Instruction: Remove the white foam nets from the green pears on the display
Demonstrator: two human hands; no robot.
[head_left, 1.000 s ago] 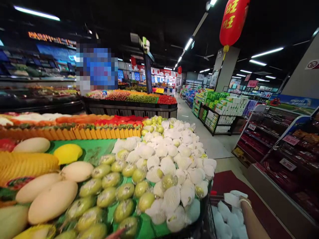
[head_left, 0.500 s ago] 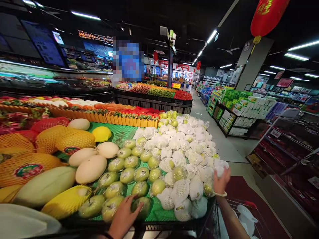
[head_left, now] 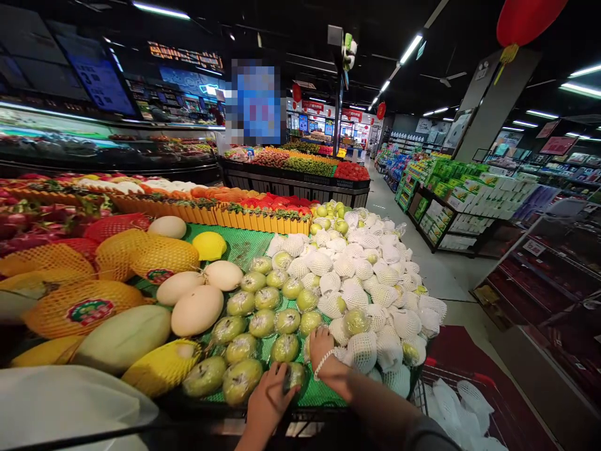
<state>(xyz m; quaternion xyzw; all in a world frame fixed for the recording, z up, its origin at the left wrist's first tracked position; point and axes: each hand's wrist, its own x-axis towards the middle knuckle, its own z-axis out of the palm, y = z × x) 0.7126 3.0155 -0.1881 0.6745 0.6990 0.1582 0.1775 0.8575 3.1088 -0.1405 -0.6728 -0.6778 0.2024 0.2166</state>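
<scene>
On the shop's green mat (head_left: 323, 393), my left hand (head_left: 268, 396) curves over a wrapped fruit (head_left: 296, 375) near its front edge, my right hand (head_left: 322, 351) lies farther in, whether either grasps I cannot tell, and careless pushing could roll fruit off.

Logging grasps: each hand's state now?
Left hand: curved against a plastic-wrapped green fruit; grip unclear.
Right hand: curled over another green fruit; grip unclear.

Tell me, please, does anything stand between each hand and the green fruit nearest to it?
Nothing visible does. The left hand appears to rest on a wrapped green fruit, and the right hand partly covers another green fruit just beyond it.
</scene>
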